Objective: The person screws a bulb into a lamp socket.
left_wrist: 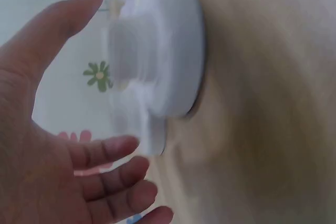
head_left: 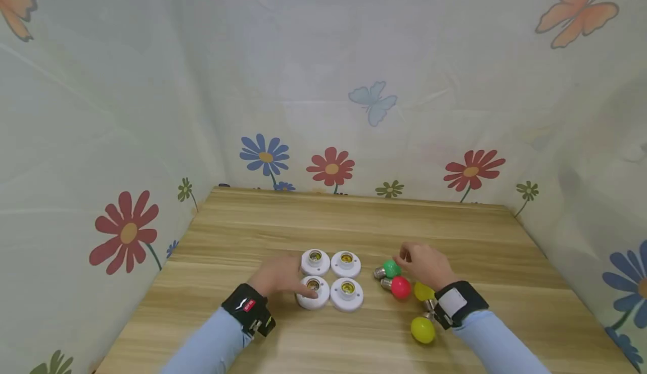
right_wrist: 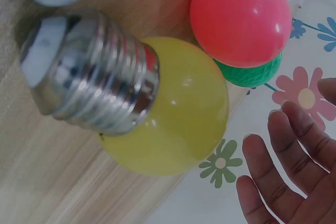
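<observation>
Four-way grouped white bulb sockets stand on the wooden table, among them the front-left socket [head_left: 311, 301] and the front-right socket [head_left: 347, 295]. My left hand [head_left: 280, 276] is at their left side, thumb over the front-left one. In the left wrist view its fingers [left_wrist: 123, 174] are spread beside a socket [left_wrist: 176, 51], holding nothing. My right hand [head_left: 427, 264] hovers beside a green bulb [head_left: 391, 268], with loosely bent fingers [right_wrist: 283, 177] and no bulb in its grasp. A red bulb [head_left: 401, 287] lies against the green one. Partly under the right wrist is a yellow bulb [head_left: 423, 291].
Another yellow bulb [head_left: 422, 330] lies nearest the front, its metal base close to that of the other yellow one. Flower-printed cloth [head_left: 328, 110] encloses the wooden table [head_left: 303, 217] at the back and both sides.
</observation>
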The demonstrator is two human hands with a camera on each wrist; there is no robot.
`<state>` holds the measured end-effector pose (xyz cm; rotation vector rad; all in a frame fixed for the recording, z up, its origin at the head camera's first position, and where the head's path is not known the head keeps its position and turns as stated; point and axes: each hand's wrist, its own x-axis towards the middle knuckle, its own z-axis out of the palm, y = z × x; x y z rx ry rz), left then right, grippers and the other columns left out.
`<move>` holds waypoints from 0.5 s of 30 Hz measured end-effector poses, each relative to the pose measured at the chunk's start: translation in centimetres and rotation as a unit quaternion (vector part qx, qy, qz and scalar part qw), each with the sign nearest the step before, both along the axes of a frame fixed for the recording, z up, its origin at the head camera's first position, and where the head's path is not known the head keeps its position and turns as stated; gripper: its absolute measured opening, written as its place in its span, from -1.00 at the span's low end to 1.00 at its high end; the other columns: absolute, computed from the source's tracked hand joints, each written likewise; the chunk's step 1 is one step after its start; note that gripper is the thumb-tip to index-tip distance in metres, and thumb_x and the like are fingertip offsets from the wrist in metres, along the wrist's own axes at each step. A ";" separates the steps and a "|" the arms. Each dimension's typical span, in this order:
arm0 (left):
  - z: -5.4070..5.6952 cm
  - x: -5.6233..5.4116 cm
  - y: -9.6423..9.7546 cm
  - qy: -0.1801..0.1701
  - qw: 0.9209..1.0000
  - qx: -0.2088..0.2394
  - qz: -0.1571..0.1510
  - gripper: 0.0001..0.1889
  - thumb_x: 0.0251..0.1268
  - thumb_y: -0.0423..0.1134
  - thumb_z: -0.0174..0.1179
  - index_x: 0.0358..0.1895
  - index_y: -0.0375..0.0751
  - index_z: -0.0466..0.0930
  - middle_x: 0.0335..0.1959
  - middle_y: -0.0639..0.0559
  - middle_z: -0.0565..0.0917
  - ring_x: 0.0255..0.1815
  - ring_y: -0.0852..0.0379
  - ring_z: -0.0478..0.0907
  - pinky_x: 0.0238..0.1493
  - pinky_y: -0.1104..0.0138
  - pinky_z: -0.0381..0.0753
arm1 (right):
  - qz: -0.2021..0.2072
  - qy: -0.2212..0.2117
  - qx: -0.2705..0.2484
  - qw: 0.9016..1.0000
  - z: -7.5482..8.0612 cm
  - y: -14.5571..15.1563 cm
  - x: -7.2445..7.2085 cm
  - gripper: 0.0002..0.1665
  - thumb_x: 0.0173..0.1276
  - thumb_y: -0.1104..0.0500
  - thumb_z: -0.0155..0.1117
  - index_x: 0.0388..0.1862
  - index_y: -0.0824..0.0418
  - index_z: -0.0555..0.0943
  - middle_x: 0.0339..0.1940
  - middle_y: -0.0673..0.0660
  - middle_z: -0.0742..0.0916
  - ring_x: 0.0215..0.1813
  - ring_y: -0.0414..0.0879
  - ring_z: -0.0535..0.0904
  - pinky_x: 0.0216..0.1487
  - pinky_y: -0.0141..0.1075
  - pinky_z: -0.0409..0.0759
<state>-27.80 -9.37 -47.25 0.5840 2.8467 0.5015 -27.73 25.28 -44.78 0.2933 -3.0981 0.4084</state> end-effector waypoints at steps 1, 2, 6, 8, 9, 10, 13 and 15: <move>-0.4 0.3 0.3 0.008 1.000 0.002 0.007 -0.04 -0.39 0.46 0.39 0.06 -0.21 0.53 -0.19 -0.02 0.65 -0.28 0.10 0.53 -0.27 0.20 0.58 | 0.001 -0.002 0.000 1.000 0.0 0.0 0.0 -0.69 0.35 -0.08 0.24 -0.30 0.15 0.58 -0.53 0.00 0.57 -0.51 -0.12 0.43 -0.51 -0.32 0.40; -0.8 0.6 0.5 0.013 1.000 0.004 0.018 0.05 -0.45 0.49 0.39 0.10 -0.26 0.49 -0.13 -0.07 0.64 -0.23 0.06 0.55 -0.23 0.16 0.60 | 0.000 -0.004 0.000 1.000 -0.1 0.0 -0.1 -0.69 0.34 -0.08 0.24 -0.30 0.15 0.58 -0.53 0.00 0.57 -0.51 -0.12 0.43 -0.52 -0.32 0.40; -2.1 2.0 1.5 0.045 0.997 0.005 0.055 0.25 -0.63 0.57 0.38 0.13 -0.41 0.42 -0.10 -0.20 0.61 -0.17 -0.07 0.58 -0.21 0.06 0.63 | -0.002 -0.005 0.000 1.000 -0.2 -0.1 -0.1 -0.69 0.34 -0.08 0.24 -0.29 0.15 0.58 -0.53 0.00 0.57 -0.51 -0.12 0.43 -0.52 -0.32 0.40; -2.7 2.4 1.8 0.065 0.996 0.007 0.061 0.24 -0.64 0.56 0.40 0.11 -0.42 0.42 -0.13 -0.20 0.60 -0.18 -0.08 0.58 -0.22 0.06 0.62 | -0.004 -0.003 0.000 1.000 -0.2 0.0 -0.2 -0.69 0.34 -0.09 0.24 -0.29 0.14 0.58 -0.53 0.00 0.57 -0.51 -0.12 0.43 -0.52 -0.32 0.39; -2.9 2.6 1.9 0.074 0.995 0.003 0.061 0.22 -0.63 0.55 0.40 0.09 -0.42 0.43 -0.16 -0.18 0.59 -0.21 -0.06 0.57 -0.24 0.07 0.61 | -0.005 -0.002 -0.001 1.000 -0.3 0.0 -0.2 -0.69 0.34 -0.09 0.24 -0.29 0.14 0.58 -0.53 0.00 0.57 -0.51 -0.12 0.43 -0.51 -0.32 0.39; -3.1 2.8 2.0 0.080 0.995 0.001 0.060 0.19 -0.61 0.54 0.41 0.06 -0.42 0.44 -0.20 -0.15 0.57 -0.23 -0.04 0.55 -0.27 0.09 0.60 | -0.007 -0.001 -0.001 1.000 -0.3 0.0 -0.2 -0.69 0.34 -0.09 0.24 -0.30 0.13 0.58 -0.53 0.00 0.57 -0.51 -0.12 0.43 -0.51 -0.32 0.40; -3.6 2.9 2.1 0.083 0.995 -0.005 0.061 0.13 -0.51 0.48 0.43 0.07 -0.44 0.43 -0.23 -0.12 0.53 -0.27 0.00 0.51 -0.29 0.10 0.58 | -0.012 0.002 -0.001 1.000 -0.5 0.0 -0.2 -0.69 0.34 -0.10 0.24 -0.30 0.12 0.59 -0.53 -0.01 0.57 -0.51 -0.11 0.42 -0.51 -0.32 0.40; -3.7 2.9 2.2 0.075 0.995 -0.005 0.063 0.09 -0.46 0.42 0.45 0.07 -0.44 0.42 -0.26 -0.10 0.50 -0.29 0.02 0.48 -0.30 0.11 0.57 | -0.014 0.004 0.000 1.000 -0.6 0.1 -0.2 -0.69 0.34 -0.11 0.24 -0.30 0.12 0.59 -0.52 -0.01 0.57 -0.51 -0.11 0.43 -0.51 -0.32 0.40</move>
